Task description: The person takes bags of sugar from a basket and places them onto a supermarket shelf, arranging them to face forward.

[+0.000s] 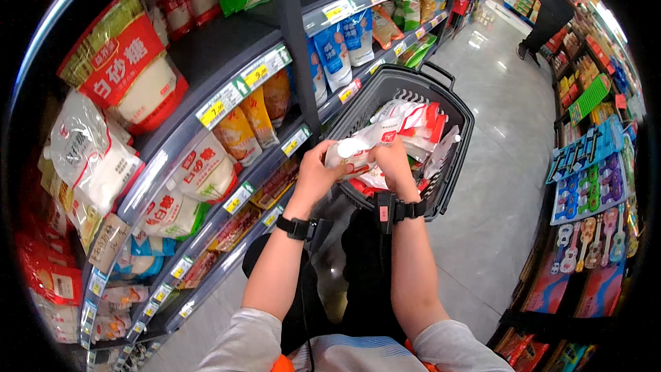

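My left hand (pixel 321 169) grips the capped end of a white plastic pouch (pixel 381 131), thumb along its near side. A round white cap (pixel 353 145) shows at that end. My right hand (pixel 393 161) holds the same pouch from the right, its fingers partly hidden. Both hands are above a dark grey plastic shopping basket (pixel 469 123). Inside lie several white-and-red plastic packs (pixel 421 123), overlapping one another. A pouch with a small white spout (pixel 444 152) leans at the basket's right wall.
On my left, curved store shelves (pixel 242 85) with price tags hold bags of white sugar (pixel 204 168) and blue pouches (pixel 333 54). To my right, a rack carries toy guitars (pixel 594 243) and carded toys (pixel 588 188). A person (pixel 550 13) stands farther down the tiled aisle (pixel 498 165).
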Demonstrator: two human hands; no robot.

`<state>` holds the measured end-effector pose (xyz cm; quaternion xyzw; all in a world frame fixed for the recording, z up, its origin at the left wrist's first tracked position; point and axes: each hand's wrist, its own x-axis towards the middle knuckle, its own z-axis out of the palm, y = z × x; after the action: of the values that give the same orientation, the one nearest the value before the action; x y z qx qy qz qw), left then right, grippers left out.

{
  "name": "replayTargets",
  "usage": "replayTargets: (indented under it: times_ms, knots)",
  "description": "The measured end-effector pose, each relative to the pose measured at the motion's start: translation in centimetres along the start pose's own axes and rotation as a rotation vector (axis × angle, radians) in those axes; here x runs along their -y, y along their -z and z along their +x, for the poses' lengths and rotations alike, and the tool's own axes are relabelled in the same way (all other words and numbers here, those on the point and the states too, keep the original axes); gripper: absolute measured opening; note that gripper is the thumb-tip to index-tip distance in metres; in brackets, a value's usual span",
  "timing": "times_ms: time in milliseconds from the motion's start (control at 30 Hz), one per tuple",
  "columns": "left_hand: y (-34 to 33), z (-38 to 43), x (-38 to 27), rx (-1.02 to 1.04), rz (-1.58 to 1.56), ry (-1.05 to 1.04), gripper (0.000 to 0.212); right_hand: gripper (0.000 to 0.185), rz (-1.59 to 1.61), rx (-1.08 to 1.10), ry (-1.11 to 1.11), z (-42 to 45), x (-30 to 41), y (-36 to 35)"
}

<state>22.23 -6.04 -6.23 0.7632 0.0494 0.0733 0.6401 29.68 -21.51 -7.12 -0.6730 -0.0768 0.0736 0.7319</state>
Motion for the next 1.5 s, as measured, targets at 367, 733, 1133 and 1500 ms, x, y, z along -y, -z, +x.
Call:
replayTargets:
  times_ms: [367,733,1133,1500]
  knots:
    - [0.3,0.1,1.0,-0.012,-0.053,-0.028,0.037,0.026,-0.091,-0.042,0.010,-0.3,0.5,-0.6]
    - [1.1,-0.2,1.2,-0.036,-0.179,0.037,0.036,0.026,-0.031,-0.026,0.086,-0.3,1.1,-2.2]
    - [1.3,-0.2,2.2,-0.002,-0.060,-0.110,0.034,0.032,-0.072,-0.007,-0.039,0.8,-2.1,-0.5]
    - [1.0,-0.3,2.7,-0.020,-0.191,-0.214,0.033,0.045,-0.047,-0.035,-0.087,1.1,-1.8,0.1]
